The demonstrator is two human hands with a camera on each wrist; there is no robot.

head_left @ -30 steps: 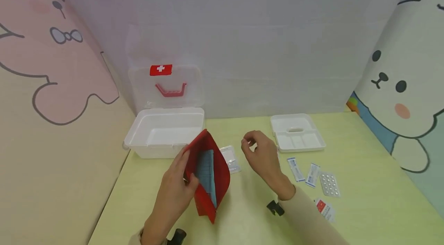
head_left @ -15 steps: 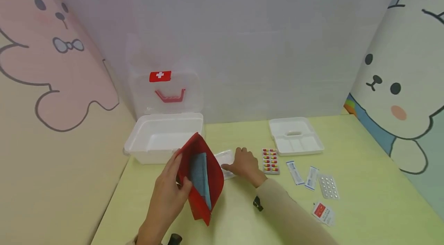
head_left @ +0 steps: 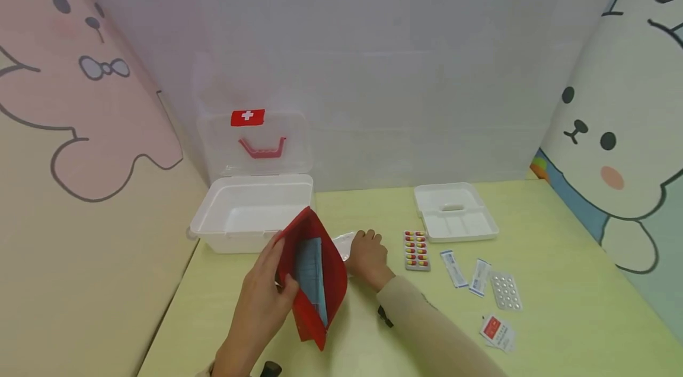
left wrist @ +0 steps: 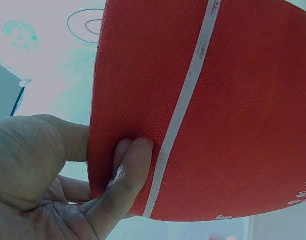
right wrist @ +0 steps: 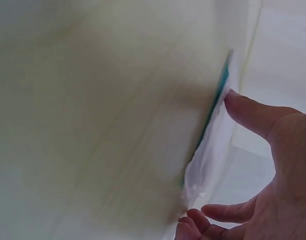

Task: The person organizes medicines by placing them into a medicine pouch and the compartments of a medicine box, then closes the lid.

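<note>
The red pouch (head_left: pixel 334 276) gapes above the table (head_left: pixel 565 264), something blue (head_left: pixel 311 276) inside, its side pinched in your left hand (head_left: pixel 260 300). Just beyond is a whitish packet (right wrist: pixel 212 145); your right hand (head_left: pixel 368 257) touches it with the thumb, but whether the fingers grasp it I cannot tell. A capsule strip (head_left: pixel 417 251) lies further right, near a white tray (head_left: pixel 434 193).

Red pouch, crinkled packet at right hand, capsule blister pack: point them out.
Red pouch (left wrist: pixel 220 110), left wrist view: outer face, beside the stripe.
Crinkled packet (right wrist: pixel 211 147), right wrist view: pale side.
Capsule blister pack (head_left: pixel 417 251), head view: middle, among capsules.
</note>
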